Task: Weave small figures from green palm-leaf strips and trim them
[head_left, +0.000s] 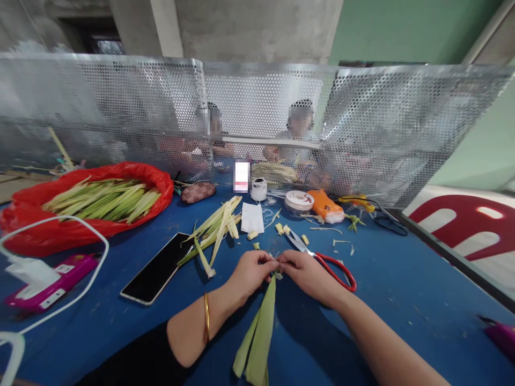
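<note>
My left hand (252, 271), a gold bangle on its wrist, is closed in a pinch at the narrow top end of a green corn husk (261, 332). The husk's broad leaves hang down toward me over the table's front. Fingertips of my right hand (300, 271) meet those of the left, also pinched; what lies between them is too small and hidden to make out. Just beyond the right hand rest scissors (336, 271) with red handles, their blades pointing away to the left. Cut husk stubs (282, 229) lie near the blade tips.
More husks (219, 228) partly overlap a black phone (156, 271). At left are a red bag (24, 225) of husks and a purple power strip (74, 268) with a white cable. Thread (258, 188), tape (299, 201) and an orange packet (325, 205) stand before a perforated metal screen (257, 96); people sit behind it.
</note>
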`<state>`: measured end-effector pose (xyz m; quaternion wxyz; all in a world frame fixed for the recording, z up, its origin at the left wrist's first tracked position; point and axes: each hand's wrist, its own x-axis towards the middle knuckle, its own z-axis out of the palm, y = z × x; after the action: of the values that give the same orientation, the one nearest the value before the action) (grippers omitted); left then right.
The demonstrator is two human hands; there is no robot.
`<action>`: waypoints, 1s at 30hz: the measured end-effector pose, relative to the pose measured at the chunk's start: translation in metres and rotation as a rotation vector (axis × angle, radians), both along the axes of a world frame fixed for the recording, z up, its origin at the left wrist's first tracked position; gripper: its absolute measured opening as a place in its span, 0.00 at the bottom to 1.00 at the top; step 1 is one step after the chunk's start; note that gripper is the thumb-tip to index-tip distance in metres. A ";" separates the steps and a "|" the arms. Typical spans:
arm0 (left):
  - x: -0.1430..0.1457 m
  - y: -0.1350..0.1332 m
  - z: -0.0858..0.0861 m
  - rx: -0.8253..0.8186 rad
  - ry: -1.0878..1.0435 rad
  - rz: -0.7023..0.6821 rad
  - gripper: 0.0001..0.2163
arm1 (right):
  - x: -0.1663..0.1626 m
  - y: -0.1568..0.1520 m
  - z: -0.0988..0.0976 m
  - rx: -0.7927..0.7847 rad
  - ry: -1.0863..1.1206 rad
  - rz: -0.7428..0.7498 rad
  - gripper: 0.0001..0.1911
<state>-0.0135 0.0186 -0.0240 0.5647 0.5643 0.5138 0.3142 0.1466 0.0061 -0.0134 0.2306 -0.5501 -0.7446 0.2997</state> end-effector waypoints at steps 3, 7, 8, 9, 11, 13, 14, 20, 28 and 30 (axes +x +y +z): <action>0.002 -0.001 0.002 -0.079 -0.062 -0.019 0.06 | 0.001 0.000 0.002 -0.001 -0.009 -0.007 0.09; 0.002 -0.002 0.004 -0.108 -0.116 -0.008 0.07 | 0.002 0.000 0.002 0.011 -0.009 0.014 0.09; 0.002 -0.002 0.005 -0.114 -0.129 -0.009 0.07 | 0.002 0.000 0.002 0.015 -0.009 0.020 0.09; 0.002 -0.002 0.005 -0.122 -0.143 -0.010 0.07 | 0.002 0.000 0.002 0.017 -0.008 0.023 0.09; 0.002 -0.003 0.005 -0.138 -0.164 -0.018 0.08 | 0.003 0.000 0.001 0.020 -0.011 0.026 0.09; 0.002 -0.002 0.004 -0.140 -0.173 -0.029 0.08 | 0.003 0.000 0.000 0.027 -0.012 0.029 0.09; 0.002 -0.002 0.003 -0.137 -0.175 -0.035 0.08 | 0.003 0.000 -0.001 0.030 -0.010 0.032 0.09; 0.002 0.001 -0.007 -0.124 -0.186 -0.077 0.08 | 0.003 0.000 -0.003 0.043 0.035 0.028 0.08; 0.003 -0.002 -0.006 -0.164 -0.156 -0.093 0.06 | 0.014 0.002 0.001 -0.115 0.168 -0.090 0.12; 0.004 -0.002 -0.005 -0.170 -0.168 -0.076 0.08 | 0.014 0.003 0.001 -0.155 0.225 -0.097 0.14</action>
<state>-0.0091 0.0166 -0.0294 0.6632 0.5051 0.4676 0.2940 0.1608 0.0089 -0.0123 0.2838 -0.5644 -0.6612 0.4047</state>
